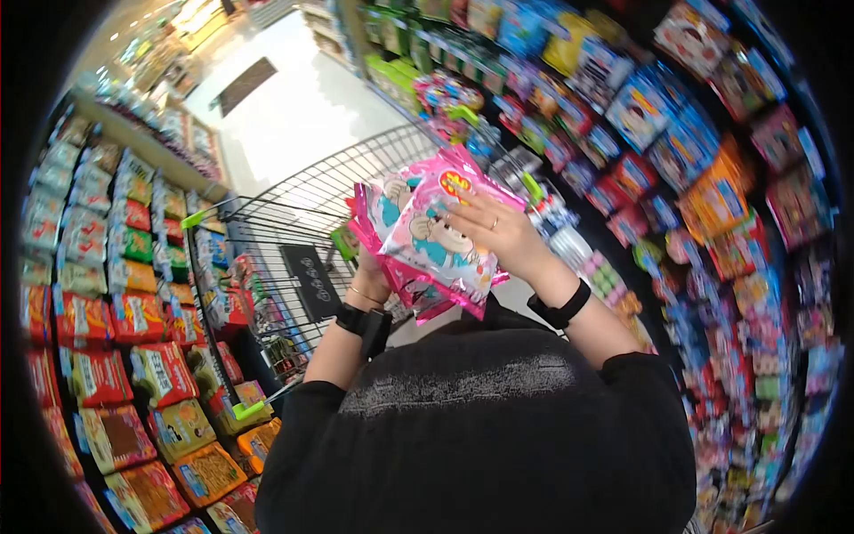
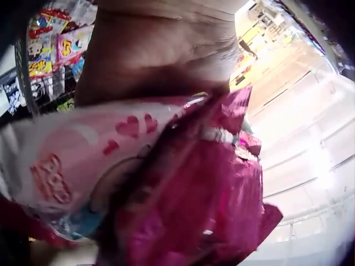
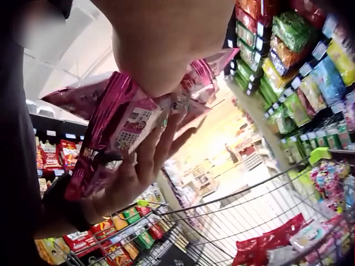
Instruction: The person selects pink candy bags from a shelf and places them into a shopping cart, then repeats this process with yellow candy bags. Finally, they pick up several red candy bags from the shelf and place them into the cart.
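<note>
Several pink bags of candy (image 1: 436, 254) with a cartoon face and hearts are stacked at chest height, in front of a black shirt. My left hand (image 3: 141, 169) holds the stack from behind and below, its fingers spread over the printed back of a bag. On the front bag, my right hand (image 1: 507, 233) rests with fingers nearly straight across the upper right of the face. The left wrist view shows the shiny magenta edge (image 2: 194, 205) of a bag close below the wrist. Much of the left hand is hidden behind the bags in the head view.
A wire shopping cart (image 1: 191, 220) with green corners stands ahead, holding red and pink packages (image 3: 266, 241) and a black sign panel (image 1: 307, 283). Shelves of snack bags (image 1: 165, 369) line the left, and hanging packs (image 1: 640, 111) line the right. A bright aisle floor (image 1: 285, 116) lies beyond.
</note>
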Motion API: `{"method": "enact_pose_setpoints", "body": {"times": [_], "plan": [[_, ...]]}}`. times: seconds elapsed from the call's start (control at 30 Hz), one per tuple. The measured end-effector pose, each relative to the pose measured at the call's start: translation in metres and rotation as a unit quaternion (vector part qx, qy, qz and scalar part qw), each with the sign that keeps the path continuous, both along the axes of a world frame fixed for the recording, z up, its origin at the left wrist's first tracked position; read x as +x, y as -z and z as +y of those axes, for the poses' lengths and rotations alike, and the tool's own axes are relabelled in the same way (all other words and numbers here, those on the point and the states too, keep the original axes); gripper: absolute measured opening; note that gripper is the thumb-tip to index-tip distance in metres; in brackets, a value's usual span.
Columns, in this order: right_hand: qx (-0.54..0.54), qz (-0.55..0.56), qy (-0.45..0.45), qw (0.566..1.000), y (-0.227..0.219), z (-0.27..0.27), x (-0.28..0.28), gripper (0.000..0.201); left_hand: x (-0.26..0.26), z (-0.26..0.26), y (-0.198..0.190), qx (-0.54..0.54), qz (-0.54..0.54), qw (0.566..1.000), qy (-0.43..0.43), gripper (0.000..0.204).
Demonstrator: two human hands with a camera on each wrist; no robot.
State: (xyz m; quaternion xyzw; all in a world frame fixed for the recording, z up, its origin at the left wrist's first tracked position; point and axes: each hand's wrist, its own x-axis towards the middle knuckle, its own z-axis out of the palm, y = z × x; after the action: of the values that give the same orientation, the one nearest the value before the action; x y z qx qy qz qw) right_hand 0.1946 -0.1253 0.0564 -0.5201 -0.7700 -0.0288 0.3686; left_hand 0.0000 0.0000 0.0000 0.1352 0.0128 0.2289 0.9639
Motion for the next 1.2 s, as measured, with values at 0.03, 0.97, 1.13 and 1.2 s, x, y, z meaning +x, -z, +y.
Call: {"method": "enact_pose_setpoints", "body": {"times": [0.03, 0.97, 1.13, 1.2], "plan": [[0.008, -0.032, 0.051, 0.998, -0.006, -0.008, 0.007, 0.037, 0.009, 0.002, -0.007, 0.053, 0.078, 0.995, 0.017, 0.067], [0.150, 0.862, 0.074, 0.479, 0.000, -0.445, 0.131, 0.066, 0.221, -0.315, 0.001, 0.110, 0.112, 0.914, 0.373, 0.042], [0.051, 0.783, 0.188, 0.591, 0.002, -0.496, 0.158, 0.036, 0.264, -0.358, 0.001, 0.173, 0.127, 0.868, 0.448, 0.060], [0.045, 0.758, 0.223, 0.611, 0.001, -0.510, 0.162, 0.035, 0.276, -0.374, 0.001, 0.221, 0.108, 0.841, 0.482, 0.052]]}}
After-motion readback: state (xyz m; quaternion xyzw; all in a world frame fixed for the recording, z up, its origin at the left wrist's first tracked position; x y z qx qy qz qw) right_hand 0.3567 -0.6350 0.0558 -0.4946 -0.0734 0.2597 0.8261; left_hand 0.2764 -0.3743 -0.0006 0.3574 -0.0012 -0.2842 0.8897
